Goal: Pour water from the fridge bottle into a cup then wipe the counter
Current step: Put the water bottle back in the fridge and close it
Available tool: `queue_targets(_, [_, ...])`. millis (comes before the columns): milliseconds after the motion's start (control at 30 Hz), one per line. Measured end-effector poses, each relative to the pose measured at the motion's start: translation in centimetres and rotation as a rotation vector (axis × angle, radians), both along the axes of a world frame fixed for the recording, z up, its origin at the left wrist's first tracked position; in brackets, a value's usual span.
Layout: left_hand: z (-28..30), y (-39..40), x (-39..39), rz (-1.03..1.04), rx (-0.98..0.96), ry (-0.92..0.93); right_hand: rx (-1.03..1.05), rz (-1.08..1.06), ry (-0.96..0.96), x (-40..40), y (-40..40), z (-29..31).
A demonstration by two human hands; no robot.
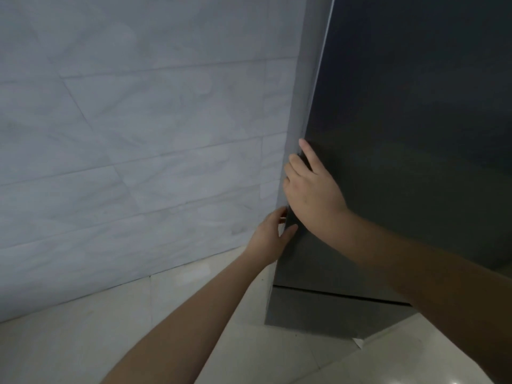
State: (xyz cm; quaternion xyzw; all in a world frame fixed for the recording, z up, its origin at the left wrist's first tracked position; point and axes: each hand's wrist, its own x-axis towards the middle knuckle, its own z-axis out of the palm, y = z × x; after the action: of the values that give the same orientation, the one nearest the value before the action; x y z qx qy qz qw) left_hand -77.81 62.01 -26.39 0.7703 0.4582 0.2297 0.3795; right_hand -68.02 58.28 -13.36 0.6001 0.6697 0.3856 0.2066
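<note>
This looks like a home kitchen, with a tall dark fridge [415,162] beside a white tiled wall [138,134].

Fridge [415,134] at right, tiled wall [138,134] at left, floor [83,342] beneath. Right hand [313,187] on fridge door's left edge. Left hand [270,235] just below, same edge.
</note>
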Motion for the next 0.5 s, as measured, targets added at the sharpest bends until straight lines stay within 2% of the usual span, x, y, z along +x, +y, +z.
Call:
queue_targets(133, [0.13,0.86,0.99,0.134,0.06,-0.014,-0.026,0.038,-0.054,0.24,0.44,-0.25])
queue_targets(500, [0.38,0.35,0.83,0.11,0.106,-0.026,-0.034,0.033,-0.126,-0.43,-0.13,0.64])
